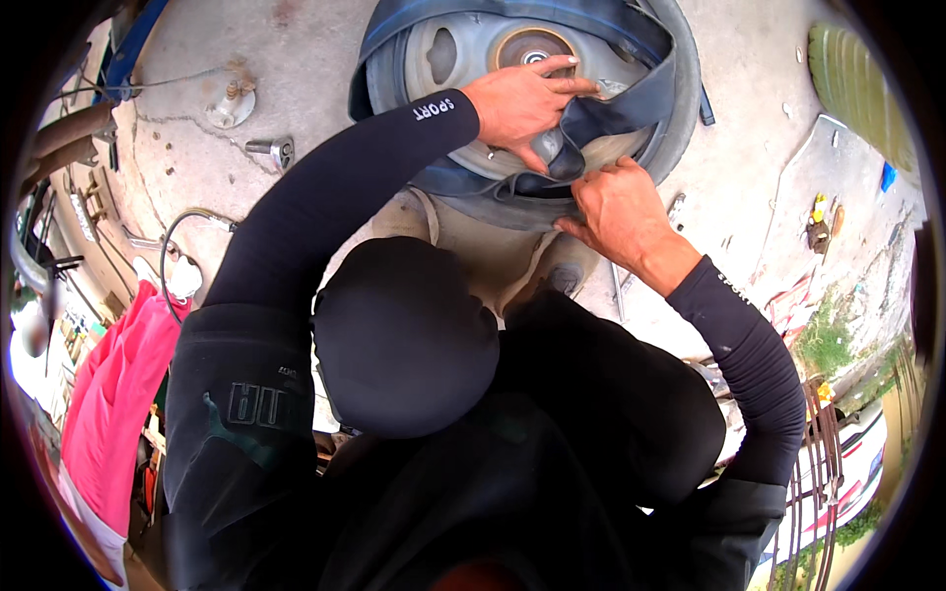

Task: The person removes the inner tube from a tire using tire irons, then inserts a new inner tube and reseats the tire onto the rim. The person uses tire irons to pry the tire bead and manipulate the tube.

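Note:
A wheel with a black tire (683,94) lies flat on the floor in front of me, its grey metal rim (483,44) showing inside. A limp black inner tube (616,113) loops around the rim and folds together on the near right side. My left hand (517,106) rests over the rim and the folded tube, fingers spread and thumb pointing down to the tube. At the near right edge of the tire, my right hand (631,215) is closed, fingers curled over the edge and thumb on the sidewall. What lies beneath its fingers is partly hidden.
On the floor to the left are a metal cylindrical tool (274,151), a round metal disc (232,104) and a black hose (169,236). Pink cloth (113,369) hangs at the left. Rightward lie a yellow-handled tool (819,219) and a green ribbed object (852,87).

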Action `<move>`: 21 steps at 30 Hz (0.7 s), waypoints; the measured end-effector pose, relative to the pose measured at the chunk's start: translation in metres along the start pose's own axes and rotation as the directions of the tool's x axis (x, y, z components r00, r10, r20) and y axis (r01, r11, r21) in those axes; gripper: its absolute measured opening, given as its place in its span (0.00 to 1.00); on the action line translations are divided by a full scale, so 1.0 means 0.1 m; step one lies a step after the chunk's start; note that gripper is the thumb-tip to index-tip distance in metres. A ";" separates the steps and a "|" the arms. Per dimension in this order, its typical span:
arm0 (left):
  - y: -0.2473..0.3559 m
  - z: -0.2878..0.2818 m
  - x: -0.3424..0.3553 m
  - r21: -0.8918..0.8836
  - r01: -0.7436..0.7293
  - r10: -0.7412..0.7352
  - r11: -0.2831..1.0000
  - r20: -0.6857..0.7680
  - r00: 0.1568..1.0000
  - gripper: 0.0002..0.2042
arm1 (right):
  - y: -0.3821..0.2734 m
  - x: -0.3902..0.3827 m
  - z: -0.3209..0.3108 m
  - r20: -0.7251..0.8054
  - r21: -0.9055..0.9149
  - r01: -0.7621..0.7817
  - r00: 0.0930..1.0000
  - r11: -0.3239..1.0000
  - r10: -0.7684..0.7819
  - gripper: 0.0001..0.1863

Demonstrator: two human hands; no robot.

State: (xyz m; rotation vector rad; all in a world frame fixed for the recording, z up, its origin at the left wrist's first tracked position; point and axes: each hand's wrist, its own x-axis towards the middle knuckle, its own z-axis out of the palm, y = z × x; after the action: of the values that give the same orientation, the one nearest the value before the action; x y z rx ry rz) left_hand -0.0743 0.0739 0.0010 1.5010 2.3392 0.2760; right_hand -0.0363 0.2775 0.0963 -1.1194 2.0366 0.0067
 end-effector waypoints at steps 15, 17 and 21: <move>-0.01 -0.11 0.07 0.066 -0.042 0.040 0.997 0.030 0.999 0.40 | -0.16 0.07 0.32 -0.215 0.266 0.082 0.976 0.960 -0.024 0.26; 0.13 -0.11 0.05 0.104 0.020 -0.031 0.994 0.105 0.994 0.39 | -0.35 0.15 0.35 -0.235 0.278 0.092 0.972 0.956 -0.025 0.26; 0.13 -0.14 0.08 0.053 0.044 -0.050 0.998 0.123 0.991 0.36 | -0.33 0.32 0.22 -0.148 0.252 0.000 0.988 0.968 0.038 0.28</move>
State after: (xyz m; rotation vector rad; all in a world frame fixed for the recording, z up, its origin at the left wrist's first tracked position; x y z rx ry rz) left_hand -0.0719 0.0873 0.0169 1.4404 2.2950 0.1088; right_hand -0.0080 0.2427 0.0722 -0.9650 2.1114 -0.3279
